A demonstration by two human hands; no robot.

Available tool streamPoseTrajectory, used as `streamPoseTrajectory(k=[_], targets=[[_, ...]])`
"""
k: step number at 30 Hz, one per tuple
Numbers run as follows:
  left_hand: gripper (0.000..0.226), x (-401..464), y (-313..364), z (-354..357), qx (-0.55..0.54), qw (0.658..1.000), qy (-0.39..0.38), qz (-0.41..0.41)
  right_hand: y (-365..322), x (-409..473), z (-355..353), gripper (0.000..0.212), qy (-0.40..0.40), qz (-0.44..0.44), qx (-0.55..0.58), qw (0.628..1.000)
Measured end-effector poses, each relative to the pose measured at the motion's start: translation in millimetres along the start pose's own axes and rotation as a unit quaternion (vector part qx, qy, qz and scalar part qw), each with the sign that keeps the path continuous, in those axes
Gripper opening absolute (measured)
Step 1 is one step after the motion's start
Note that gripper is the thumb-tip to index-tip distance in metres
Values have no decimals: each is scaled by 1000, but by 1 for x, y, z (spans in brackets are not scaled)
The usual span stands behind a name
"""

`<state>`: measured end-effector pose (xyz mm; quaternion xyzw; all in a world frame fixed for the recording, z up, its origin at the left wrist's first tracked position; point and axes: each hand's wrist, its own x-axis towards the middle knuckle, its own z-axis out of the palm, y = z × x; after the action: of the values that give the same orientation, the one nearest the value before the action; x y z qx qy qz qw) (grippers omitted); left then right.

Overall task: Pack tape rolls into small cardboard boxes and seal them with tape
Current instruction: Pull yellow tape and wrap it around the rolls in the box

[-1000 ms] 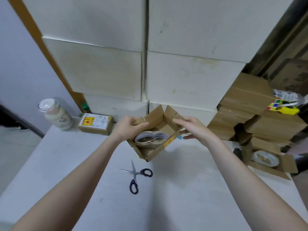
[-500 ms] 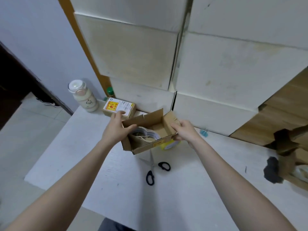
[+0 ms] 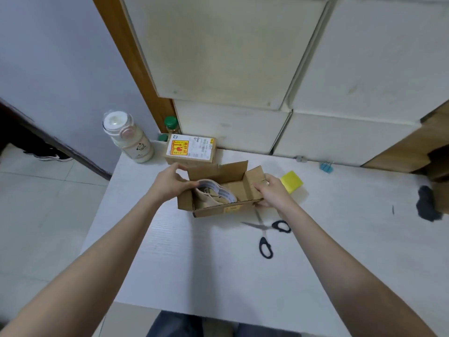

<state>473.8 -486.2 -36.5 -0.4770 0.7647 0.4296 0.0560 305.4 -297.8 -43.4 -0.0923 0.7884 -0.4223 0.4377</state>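
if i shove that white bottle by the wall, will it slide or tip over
The white bottle probably tips rather than slides: it stands upright and tall on a narrow base. On its side, its round body would likely roll. It stands near the table's left edge, so it could fall off.

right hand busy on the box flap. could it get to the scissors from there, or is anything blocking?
Probably yes. The scissors lie open on the bare table, just nearer the person than the right hand, with nothing between them. That hand grips the right flap of the cardboard box, so it must let go first.
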Motion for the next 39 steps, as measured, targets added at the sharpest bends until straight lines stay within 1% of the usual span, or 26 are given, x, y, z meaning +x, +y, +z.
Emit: streamPoseTrajectory(k=[5,11,14,17,19,20,22,23,24,25,26,27,29,31,33,35,37,39], targets=[[56,7,-28,-5,-11,999,-8,49,19,-10,37,25,49,10,15,999],[47,9,-48,6,-41,995,-45,83,37,-16,65,27,48,48,49,997],[54,7,-48,10,-39,994,-46,95,39,-16,63,26,59,53,45,996],[60,7,-39,11,-10,993,0,120,37,-16,49,21,69,61,31,995],[53,5,-27,10,4,988,36,152,35,-18,32,19,79,62,22,995],[49,5,-19,12,7,984,48,170,35,-19,22,16,95,58,18,994],[43,3,-2,19,12,978,66,199,35,-20,0,12,166,32,-9,986],[41,2,8,24,14,975,71,209,35,-20,-10,10,210,7,-28,977],[39,1,17,29,16,973,73,220,35,-20,-21,13,247,-26,-51,967],[37,0,25,36,20,970,72,233,34,-19,-30,20,271,-67,-88,956],[34,-1,33,43,27,966,68,247,33,-18,-38,31,277,-108,-145,944],[32,-2,40,50,35,963,62,261,31,-17,-45,44,260,-141,-222,929],[28,-4,50,64,48,956,49,285,28,-12,-55,69,178,-177,-375,892],[27,-6,57,77,57,953,39,296,24,-6,-60,83,98,-187,-487,847],[26,-7,60,87,70,950,40,302,24,3,-61,85,51,-187,-568,800],[26,-8,62,93,80,948,48,305,24,10,-60,79,27,-182,-614,767],[26,-8,64,95,84,949,52,299,23,14,-62,66,27,-184,-629,755],[27,-9,66,95,87,951,52,291,22,15,-66,56,46,-201,-640,740]])
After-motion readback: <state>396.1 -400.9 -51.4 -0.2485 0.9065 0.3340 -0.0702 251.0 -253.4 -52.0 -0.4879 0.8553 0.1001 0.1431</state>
